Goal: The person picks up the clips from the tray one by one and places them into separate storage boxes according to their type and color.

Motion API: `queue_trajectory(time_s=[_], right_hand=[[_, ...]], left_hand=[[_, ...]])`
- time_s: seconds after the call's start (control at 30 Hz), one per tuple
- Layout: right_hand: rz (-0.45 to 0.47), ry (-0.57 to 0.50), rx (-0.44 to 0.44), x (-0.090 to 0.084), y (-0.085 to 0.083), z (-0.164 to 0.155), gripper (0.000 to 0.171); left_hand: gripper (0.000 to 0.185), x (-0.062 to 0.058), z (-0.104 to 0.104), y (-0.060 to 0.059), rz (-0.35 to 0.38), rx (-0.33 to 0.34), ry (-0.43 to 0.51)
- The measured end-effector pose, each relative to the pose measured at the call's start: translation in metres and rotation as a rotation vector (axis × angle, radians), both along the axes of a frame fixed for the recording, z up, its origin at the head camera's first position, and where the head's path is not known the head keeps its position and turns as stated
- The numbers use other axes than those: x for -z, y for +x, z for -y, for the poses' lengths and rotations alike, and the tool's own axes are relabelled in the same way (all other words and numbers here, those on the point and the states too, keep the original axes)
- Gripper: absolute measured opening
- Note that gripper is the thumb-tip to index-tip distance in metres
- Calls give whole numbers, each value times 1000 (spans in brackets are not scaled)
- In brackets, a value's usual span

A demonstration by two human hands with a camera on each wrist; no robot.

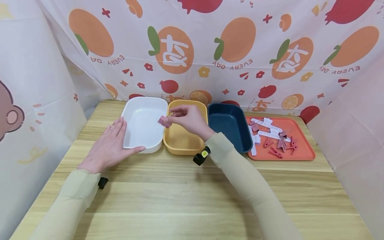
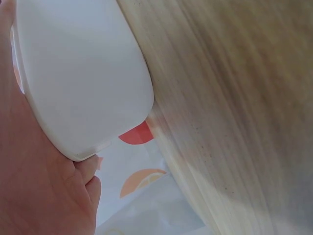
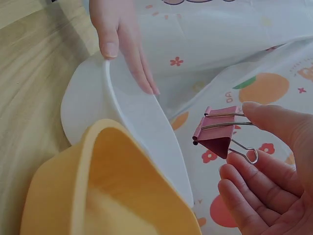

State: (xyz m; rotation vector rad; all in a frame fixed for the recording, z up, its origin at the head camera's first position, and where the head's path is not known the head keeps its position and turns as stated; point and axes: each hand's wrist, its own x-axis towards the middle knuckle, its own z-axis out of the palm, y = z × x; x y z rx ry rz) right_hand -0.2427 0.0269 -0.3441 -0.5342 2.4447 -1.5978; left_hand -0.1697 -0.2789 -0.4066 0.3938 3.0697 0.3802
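The front of the wooden tabletop [image 1: 186,196] is bare, with lots of room near the person. Two sleeves reach over it.

The left hand [image 1: 109,146] lies flat, fingers straight, against the near left edge of the white tub [image 1: 144,125]. It grips nothing; the thumb rests along the tub's front rim.

The right hand [image 1: 187,118] is up in the air over the line where the white tub meets the yellow tub [image 1: 184,140]. Its fingertips pinch one pink binder clip [image 3: 215,133] by its wire handle. The clip hangs free, touching no tub.

Three tubs sit side by side, touching: one white, one yellow, one dark blue tub [image 1: 229,126]. All three look empty.

At the far right, one orange tray [image 1: 300,150] sits next to the blue tub. It holds a pile of pink clips [image 1: 280,143] and white strips [image 1: 265,128], too jumbled to count.

Behind the tubs hangs a fruit curtain [image 1: 210,50].
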Motion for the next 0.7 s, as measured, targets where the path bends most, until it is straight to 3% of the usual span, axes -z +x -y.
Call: queue_trajectory(time_s=[0.33, 0.7], right_hand=[[22, 66, 18, -8, -21, 29, 40], [95, 62, 81, -10, -44, 61, 44]], left_hand=[[125, 0, 1, 1, 2, -3, -3], [125, -1, 1, 3, -11, -3, 6]])
